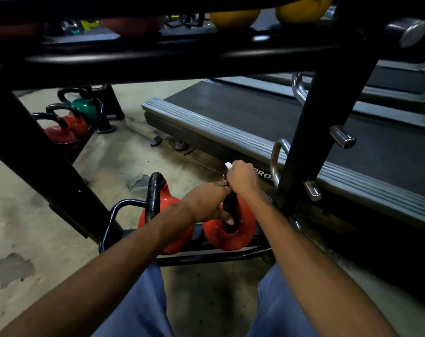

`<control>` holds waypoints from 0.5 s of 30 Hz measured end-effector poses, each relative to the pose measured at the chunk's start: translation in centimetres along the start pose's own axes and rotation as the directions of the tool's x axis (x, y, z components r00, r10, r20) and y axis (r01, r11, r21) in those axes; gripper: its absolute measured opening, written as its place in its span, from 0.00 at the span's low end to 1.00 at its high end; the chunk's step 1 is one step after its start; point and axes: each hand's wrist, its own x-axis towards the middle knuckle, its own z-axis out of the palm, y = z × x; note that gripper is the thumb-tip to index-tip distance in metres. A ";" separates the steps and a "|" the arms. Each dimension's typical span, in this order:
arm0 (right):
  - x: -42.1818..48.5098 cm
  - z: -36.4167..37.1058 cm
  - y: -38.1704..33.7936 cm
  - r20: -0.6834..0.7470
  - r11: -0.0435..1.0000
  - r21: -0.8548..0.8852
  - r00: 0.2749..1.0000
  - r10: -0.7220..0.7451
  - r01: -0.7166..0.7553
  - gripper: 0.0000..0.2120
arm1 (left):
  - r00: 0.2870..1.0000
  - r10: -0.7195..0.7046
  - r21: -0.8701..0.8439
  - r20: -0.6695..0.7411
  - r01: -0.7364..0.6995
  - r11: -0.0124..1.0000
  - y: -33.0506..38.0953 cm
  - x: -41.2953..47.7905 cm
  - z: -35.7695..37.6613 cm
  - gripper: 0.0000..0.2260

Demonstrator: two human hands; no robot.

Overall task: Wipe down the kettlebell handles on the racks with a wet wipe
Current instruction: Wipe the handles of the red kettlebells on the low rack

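The wet wipe (pixel 228 164) shows as a white scrap poking out above the right grip (pixel 243 178). That grip is curled round the top of the black handle (pixel 231 206) of the red kettlebell (pixel 231 239), which sits on the rack's bottom rail (pixel 206 257). The left grip (pixel 206 203) clasps the same handle just below, touching the right, with one fingertip inside the handle's opening. Both forearms reach forward and converge. A second red kettlebell (pixel 175 203) stands just left of it.

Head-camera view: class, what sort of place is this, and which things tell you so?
Most likely a gym: red kettlebells sit on a low black rack, a treadmill stands just behind it, and rounded yellow weights rest on the shelf above.
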 end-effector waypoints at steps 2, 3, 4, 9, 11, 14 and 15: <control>0.6 -0.5 -0.6 0.097 0.999 0.011 0.994 -0.041 0.040 0.15 | 1.000 -0.004 0.002 0.004 0.004 1.000 -0.1 0.0 0.2 0.42; 1.1 -0.8 -0.8 0.148 0.997 0.016 0.986 -0.071 0.070 0.15 | 1.000 -0.005 0.007 0.000 0.005 1.000 0.0 -0.1 0.3 0.42; 1.2 -1.4 -0.8 0.196 0.995 0.013 0.975 -0.101 0.101 0.16 | 1.000 -0.006 0.013 -0.002 0.006 1.000 0.2 -0.3 0.4 0.43; 0.6 -3.8 -1.2 0.335 0.940 -0.119 0.904 -0.265 0.320 0.16 | 0.998 0.030 0.035 -0.063 -0.028 0.999 0.6 -1.7 0.5 0.42; 1.1 -3.7 -2.2 0.397 0.899 -0.239 0.882 -0.256 0.368 0.16 | 0.993 0.062 0.068 -0.105 -0.055 0.996 0.9 -2.3 0.8 0.38; 1.0 -3.2 -4.4 0.436 0.796 -0.444 0.875 -0.209 0.411 0.12 | 0.984 0.087 0.073 -0.155 -0.077 0.994 1.2 -3.0 1.5 0.35; 0.8 -3.0 -5.1 0.450 0.742 -0.509 0.870 -0.203 0.436 0.12 | 0.981 0.090 0.066 -0.169 -0.080 0.995 1.3 -3.2 1.7 0.33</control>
